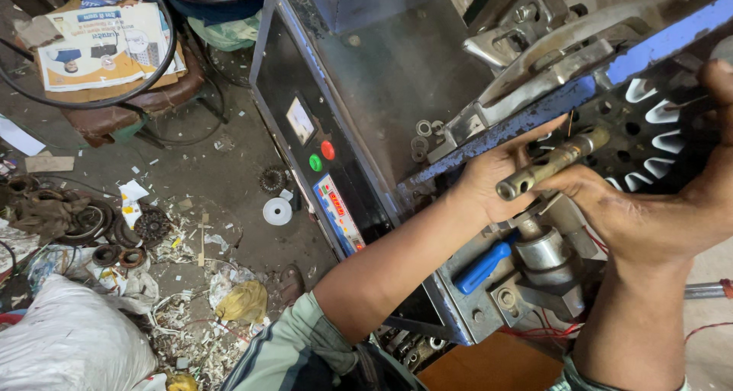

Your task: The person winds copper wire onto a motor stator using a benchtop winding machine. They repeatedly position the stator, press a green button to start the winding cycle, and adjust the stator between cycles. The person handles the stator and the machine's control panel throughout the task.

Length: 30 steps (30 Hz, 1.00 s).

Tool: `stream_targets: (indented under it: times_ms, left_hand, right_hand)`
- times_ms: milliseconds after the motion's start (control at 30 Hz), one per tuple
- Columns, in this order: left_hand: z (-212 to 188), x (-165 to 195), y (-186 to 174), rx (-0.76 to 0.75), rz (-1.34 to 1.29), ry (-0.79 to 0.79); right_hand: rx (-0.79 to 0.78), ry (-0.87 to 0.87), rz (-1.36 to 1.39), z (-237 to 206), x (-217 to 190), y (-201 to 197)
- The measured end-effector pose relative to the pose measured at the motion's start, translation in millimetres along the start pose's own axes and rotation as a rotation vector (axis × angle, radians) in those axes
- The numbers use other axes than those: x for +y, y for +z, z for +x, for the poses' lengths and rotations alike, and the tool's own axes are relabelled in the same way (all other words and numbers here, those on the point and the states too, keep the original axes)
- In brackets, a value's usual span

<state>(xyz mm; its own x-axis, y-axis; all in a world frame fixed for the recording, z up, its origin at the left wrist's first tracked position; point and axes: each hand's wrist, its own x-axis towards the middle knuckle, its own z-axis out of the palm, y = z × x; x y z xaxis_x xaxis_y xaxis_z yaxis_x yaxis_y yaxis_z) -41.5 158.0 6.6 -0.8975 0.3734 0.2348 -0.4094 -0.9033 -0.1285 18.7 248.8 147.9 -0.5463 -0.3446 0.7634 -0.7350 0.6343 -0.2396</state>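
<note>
On the littered floor (229,162) at far left lie rusty bearings (114,238) and a white sack (69,345). Beside them stands a machine panel (321,169) with red and green buttons. The left hand (496,181) grips a blue-edged bar (519,124); the right hand (649,208) pinches a metal rod (553,162) against a slotted black disc (649,131).

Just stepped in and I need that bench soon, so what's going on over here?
A person is working with both bare hands at a metal machine. The left hand is pressed up against the blue-edged frame, behind a short metal rod. The right hand grips a black slotted disc and seems to steady the rod. Below them sit a blue-handled tool and a steel cylinder. Scrap and paper bits litter the floor.
</note>
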Motion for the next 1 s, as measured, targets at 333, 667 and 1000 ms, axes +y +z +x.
stream_targets:
  times_ms: [333, 667, 1000]
  left_hand:
    - [-7, 4, 14, -0.035, 0.003, -0.010]
    - [-5, 1, 2, -0.022, -0.031, -0.041]
    - [-2, 1, 3, -0.025, -0.002, -0.041]
  right_hand:
    - [-0.002, 0.030, 0.053, -5, 3, -1]
    - [-0.015, 0.003, 0.047, -6, 8, -2]
    - [0.007, -0.009, -0.006, -4, 1, 0]
